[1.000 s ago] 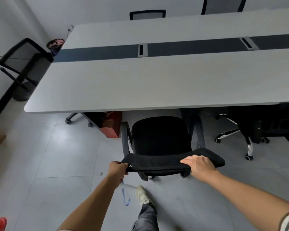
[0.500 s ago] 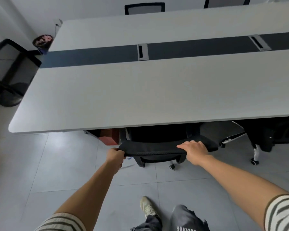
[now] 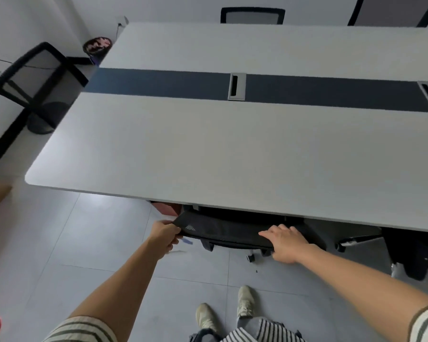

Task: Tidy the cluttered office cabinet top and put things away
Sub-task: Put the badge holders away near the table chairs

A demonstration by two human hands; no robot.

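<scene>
A black office chair (image 3: 223,232) stands tucked under the near edge of a long white table (image 3: 208,154); only the top of its backrest shows. My left hand (image 3: 163,234) grips the backrest's left corner, and a blue strip hangs below that hand. My right hand (image 3: 286,243) rests on the top of the backrest towards its right end, fingers spread over it. The chair's seat and most of its base are hidden under the table.
Another black chair (image 3: 405,253) sits under the table to the right. A mesh chair (image 3: 35,80) stands at the table's left end, with more chairs (image 3: 252,16) at the far side. A red-brown box (image 3: 166,208) lies under the table. My feet (image 3: 245,302) stand on grey tiles.
The chair has been pushed forward under the table; its seat, visible a second ago, is now hidden. Both hands stayed on the backrest and I stepped closer.
</scene>
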